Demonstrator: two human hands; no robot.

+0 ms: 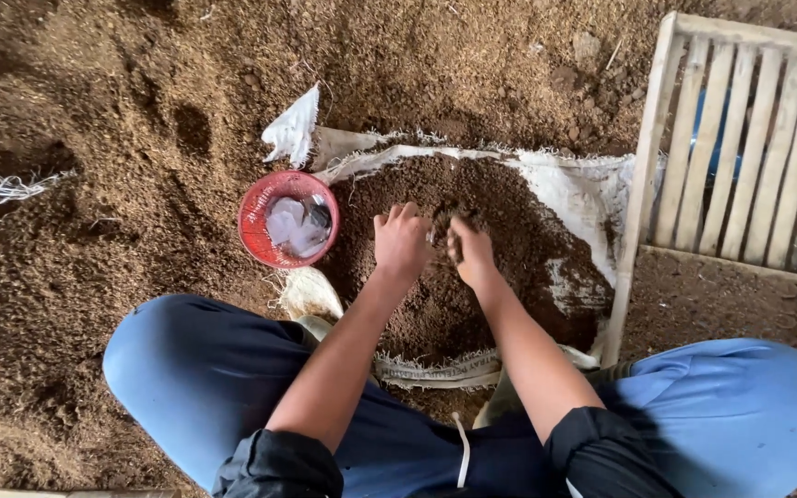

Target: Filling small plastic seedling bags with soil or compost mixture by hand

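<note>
Two bare hands dig in a pile of brown dirt (472, 231) on a white sack (583, 189) on the floor. Left hand (401, 242) lies open on the dirt. Right hand (470, 254) pinches some dirt, fingers together. Near the sack's left edge sits a red basket (255, 221). By its right edge lies a wooden rack (740, 157).

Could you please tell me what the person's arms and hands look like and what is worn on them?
Both the left hand and the right hand are bare, without gloves, rings or a watch. The forearms are uncovered, and dark sleeves are rolled up in thick folds near the elbows on both arms.
</note>
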